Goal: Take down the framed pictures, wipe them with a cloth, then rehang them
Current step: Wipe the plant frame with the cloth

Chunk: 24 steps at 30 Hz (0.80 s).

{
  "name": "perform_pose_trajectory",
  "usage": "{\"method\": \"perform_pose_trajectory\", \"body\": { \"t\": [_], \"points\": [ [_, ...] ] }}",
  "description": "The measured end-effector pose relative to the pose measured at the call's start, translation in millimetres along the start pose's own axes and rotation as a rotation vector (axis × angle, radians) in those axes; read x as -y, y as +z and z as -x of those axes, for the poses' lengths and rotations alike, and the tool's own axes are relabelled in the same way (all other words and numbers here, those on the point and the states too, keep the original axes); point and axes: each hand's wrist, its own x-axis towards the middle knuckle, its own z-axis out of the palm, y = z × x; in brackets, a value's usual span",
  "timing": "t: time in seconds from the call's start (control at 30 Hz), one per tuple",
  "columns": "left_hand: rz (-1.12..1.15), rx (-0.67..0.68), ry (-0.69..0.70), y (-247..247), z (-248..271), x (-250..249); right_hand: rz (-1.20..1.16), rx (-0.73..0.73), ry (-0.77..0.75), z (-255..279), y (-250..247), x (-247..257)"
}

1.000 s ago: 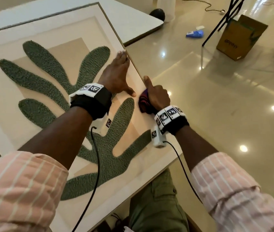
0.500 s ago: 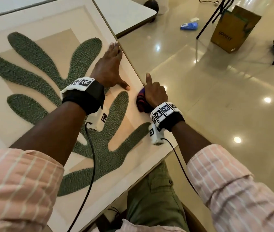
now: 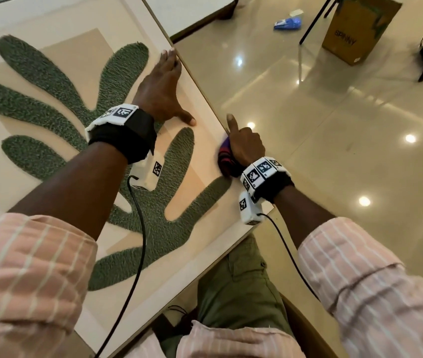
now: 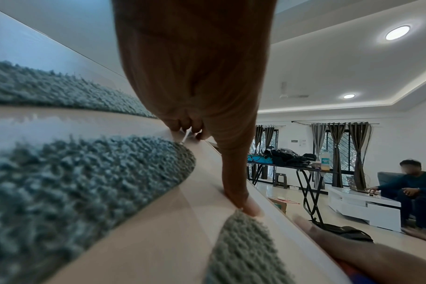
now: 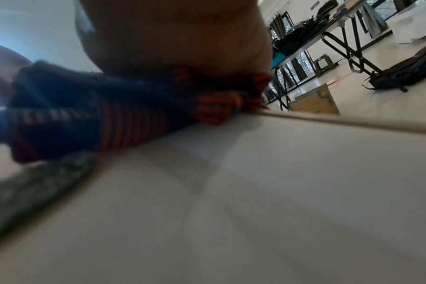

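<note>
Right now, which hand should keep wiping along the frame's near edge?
The right hand. It already grips the bunched cloth against the framed picture at that edge, while the left hand lies flat on the glass, steadying it.

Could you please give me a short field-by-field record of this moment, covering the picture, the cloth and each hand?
picture: framed picture with a green leaf shape, lying flat, glass side up
cloth: bunched striped cloth pressed on the glass near the frame's right edge
left hand: left hand flat on the glass, fingers straight, reaching the frame's edge
right hand: right hand grips the cloth, thumb stuck out
floor: cardboard box beyond the picture
</note>
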Motion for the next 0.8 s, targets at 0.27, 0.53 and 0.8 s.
{"method": "perform_pose_trajectory", "body": {
  "t": [0.27, 0.53, 0.8],
  "points": [
    [0.015, -0.035, -0.018, 0, 4, -6, 0.037, -0.086, 0.057, 48, 2, -92],
    [0.041, -0.149, 0.036, 42, 48, -45, 0.053, -0.113, 0.05, 56, 0, -114],
    [-0.03, -0.008, 0.356, 121, 65, -106, -0.049, -0.154, 0.008, 65, 6, -124]
  ]
}}
